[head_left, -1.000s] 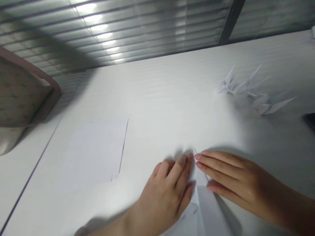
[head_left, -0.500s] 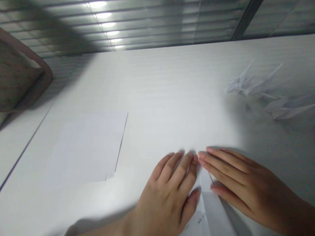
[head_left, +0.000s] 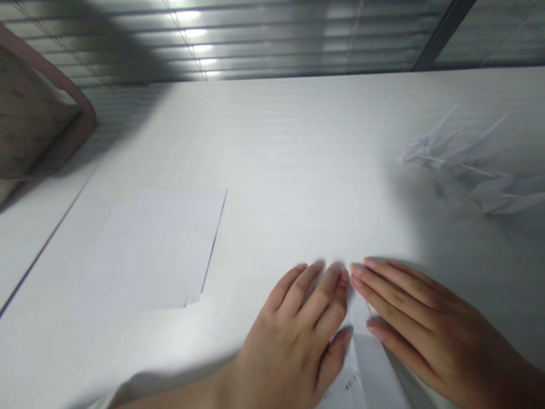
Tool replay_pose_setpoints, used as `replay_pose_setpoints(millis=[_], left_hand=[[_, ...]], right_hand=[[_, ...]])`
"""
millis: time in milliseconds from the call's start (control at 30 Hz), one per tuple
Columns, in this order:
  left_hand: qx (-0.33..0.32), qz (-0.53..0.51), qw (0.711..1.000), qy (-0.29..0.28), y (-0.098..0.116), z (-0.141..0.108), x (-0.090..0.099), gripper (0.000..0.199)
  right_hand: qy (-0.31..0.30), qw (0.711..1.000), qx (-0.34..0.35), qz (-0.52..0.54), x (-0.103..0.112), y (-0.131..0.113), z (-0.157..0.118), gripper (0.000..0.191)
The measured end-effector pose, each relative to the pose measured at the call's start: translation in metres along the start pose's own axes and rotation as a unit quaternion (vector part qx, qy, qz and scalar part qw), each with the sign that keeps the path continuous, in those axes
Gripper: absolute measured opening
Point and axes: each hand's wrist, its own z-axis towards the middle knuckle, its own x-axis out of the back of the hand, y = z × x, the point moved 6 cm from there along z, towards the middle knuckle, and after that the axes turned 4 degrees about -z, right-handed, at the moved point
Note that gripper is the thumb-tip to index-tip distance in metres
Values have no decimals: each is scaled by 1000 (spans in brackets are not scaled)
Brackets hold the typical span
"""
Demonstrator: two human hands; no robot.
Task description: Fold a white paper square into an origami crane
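A folded sheet of white paper lies on the table at the bottom, with a lengthwise crease and some small dark print near its lower left part. My left hand rests on its left side, fingers bent a little and fingertips near the paper's narrow upper end. From the right, my right hand lies along the other edge, its fingers stretched out and the fingertips at that same end. Both hands press from above and grip nothing. The upper end is partly hidden beneath the fingers.
A stack of white paper sheets lies on the white table to the left. Several folded paper cranes stand at the far right. A patterned bag with pink trim sits at the far left, and window blinds hang behind.
The view has shifted slightly, so most things on the table appear a little farther right. Both hands keep nearly the same pose on the paper.
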Motion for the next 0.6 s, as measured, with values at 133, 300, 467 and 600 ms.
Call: replay_pose_setpoints(millis=[133,300,467,600], left_hand=[[-6,2,1000,-1,1,0,-1,42],[0,6,1000,4,1,-1,1,41],[-8,2,1000,9,1,-1,-2,43],[-6,-7,1000,18,1,-2,-2,43]], right_hand=[[-25,1000,12,-6,-4,0,1,47],[-28,999,16,6,-5,-2,4,43],[-19,1000,-3,15,-5,0,2,42],[-22,1000,4,16,-6,0,2,41]])
